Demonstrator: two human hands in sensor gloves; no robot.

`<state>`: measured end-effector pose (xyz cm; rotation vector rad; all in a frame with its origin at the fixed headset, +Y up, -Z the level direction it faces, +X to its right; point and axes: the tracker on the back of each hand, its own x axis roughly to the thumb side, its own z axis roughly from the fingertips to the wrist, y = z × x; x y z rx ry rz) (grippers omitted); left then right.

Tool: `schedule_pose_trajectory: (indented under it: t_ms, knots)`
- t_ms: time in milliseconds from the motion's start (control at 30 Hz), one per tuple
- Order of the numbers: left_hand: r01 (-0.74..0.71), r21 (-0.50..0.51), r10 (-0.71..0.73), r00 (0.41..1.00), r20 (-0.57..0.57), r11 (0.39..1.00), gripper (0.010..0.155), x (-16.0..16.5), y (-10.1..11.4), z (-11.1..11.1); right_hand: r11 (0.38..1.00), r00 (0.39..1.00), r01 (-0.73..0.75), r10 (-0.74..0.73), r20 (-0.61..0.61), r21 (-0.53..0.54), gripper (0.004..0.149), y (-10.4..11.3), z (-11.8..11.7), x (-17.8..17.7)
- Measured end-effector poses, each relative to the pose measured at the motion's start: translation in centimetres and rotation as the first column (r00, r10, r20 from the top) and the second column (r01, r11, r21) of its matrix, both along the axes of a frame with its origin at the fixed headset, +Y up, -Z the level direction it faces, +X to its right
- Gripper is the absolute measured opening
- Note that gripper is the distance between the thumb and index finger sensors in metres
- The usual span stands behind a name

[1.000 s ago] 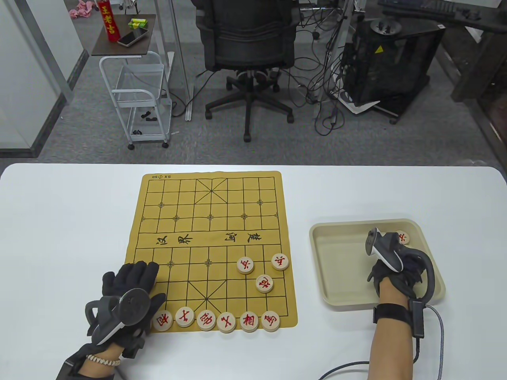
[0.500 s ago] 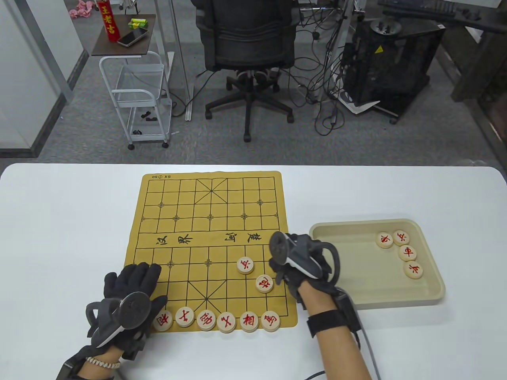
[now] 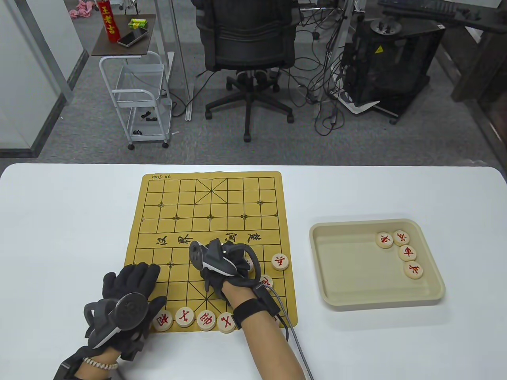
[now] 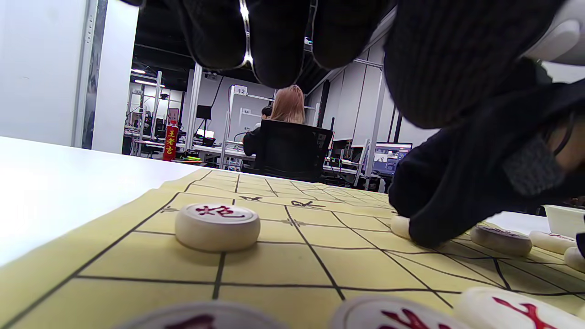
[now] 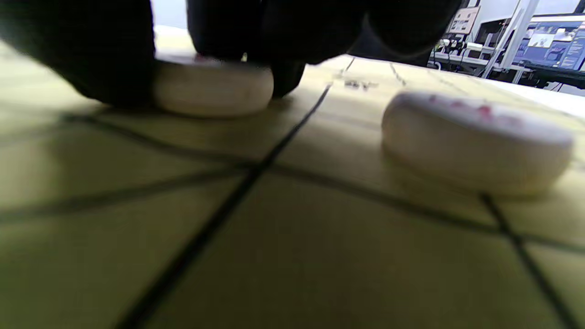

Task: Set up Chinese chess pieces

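The yellow board mat (image 3: 206, 198) lies on the white table. My right hand (image 3: 212, 263) reaches over the board's near middle. Its fingertips (image 5: 114, 77) pinch a round chess piece (image 5: 212, 89) that rests on the mat; the same piece shows in the left wrist view (image 4: 400, 226). My left hand (image 3: 142, 279) lies flat and empty on the board's near left corner, over a cannon piece (image 4: 217, 225). Several red-lettered pieces (image 3: 185, 316) line the near edge. Others stand at the right (image 3: 280, 261), one partly hidden by my right wrist (image 3: 266, 282).
A beige tray (image 3: 332, 269) stands right of the board with several pieces (image 3: 408, 252) in its far right corner. My right hand's cable (image 3: 295, 340) trails toward the table's near edge. An office chair and a cart stand beyond the table.
My right hand has left the tray and moved left across the board to its near middle, carrying a piece. My left hand has stayed in place.
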<state>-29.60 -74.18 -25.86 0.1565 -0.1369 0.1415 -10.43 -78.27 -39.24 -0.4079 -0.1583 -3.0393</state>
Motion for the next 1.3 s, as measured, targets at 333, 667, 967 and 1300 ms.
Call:
schedule_pose_trajectory:
  t_ms: [333,667,967,1300]
  knots:
    - [0.008,0.001,-0.008,1.000,-0.001,1.000,0.081,-0.1,0.0,0.1,0.997,0.989,0.044,-0.053,0.139,0.069,0.065,3.7,-0.4,9.3]
    - [0.012,0.000,-0.012,1.000,-0.009,1.000,0.081,0.0,-0.1,0.0,0.972,0.804,-0.236,0.201,0.559,-0.010,0.064,5.3,0.6,29.8]
    - [0.038,0.005,-0.038,0.999,0.004,0.999,0.081,0.5,-0.3,0.0,0.954,0.632,-0.216,0.299,0.715,-0.208,0.064,3.1,2.6,41.7]
    - [0.028,0.019,-0.028,1.000,-0.001,0.999,0.081,0.3,-0.3,0.1,0.960,0.612,-0.187,0.281,0.739,-0.210,0.059,1.2,2.1,43.8]
